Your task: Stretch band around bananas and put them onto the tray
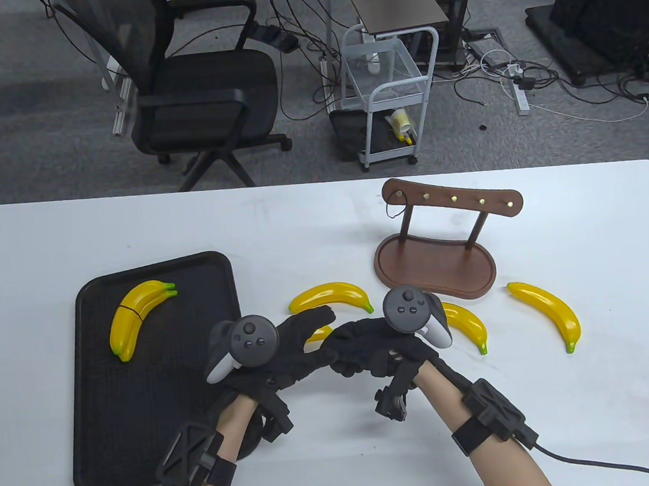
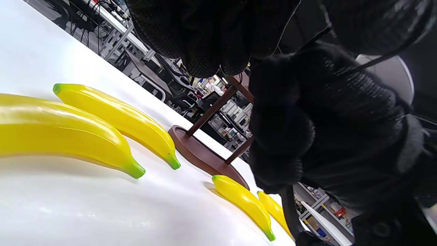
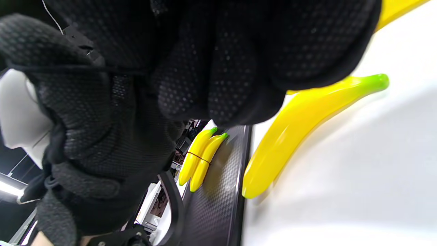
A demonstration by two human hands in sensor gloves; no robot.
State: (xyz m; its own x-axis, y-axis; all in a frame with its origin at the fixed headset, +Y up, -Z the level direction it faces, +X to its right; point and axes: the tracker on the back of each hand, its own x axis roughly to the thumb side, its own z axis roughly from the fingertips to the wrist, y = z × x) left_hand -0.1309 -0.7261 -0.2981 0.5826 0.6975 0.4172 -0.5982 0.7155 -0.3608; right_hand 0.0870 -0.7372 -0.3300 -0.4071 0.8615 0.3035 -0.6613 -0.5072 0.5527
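1. The table view looks down from above the person's side of the white table (image 1: 311, 221), facing outward, so both forearms rise from the bottom edge and the office floor fills the top.
2. The left wrist view sits low and close to the tabletop, rolled sideways, facing along the table toward the wooden stand (image 2: 205, 153); gloved fingers crowd its top and right.
3. The right wrist view is also very near and rolled sideways, facing the opposite way toward the black tray (image 3: 218, 205).
4. The table view shares the stand (image 1: 435, 265) with the left wrist view and the tray (image 1: 161, 379) with the right.
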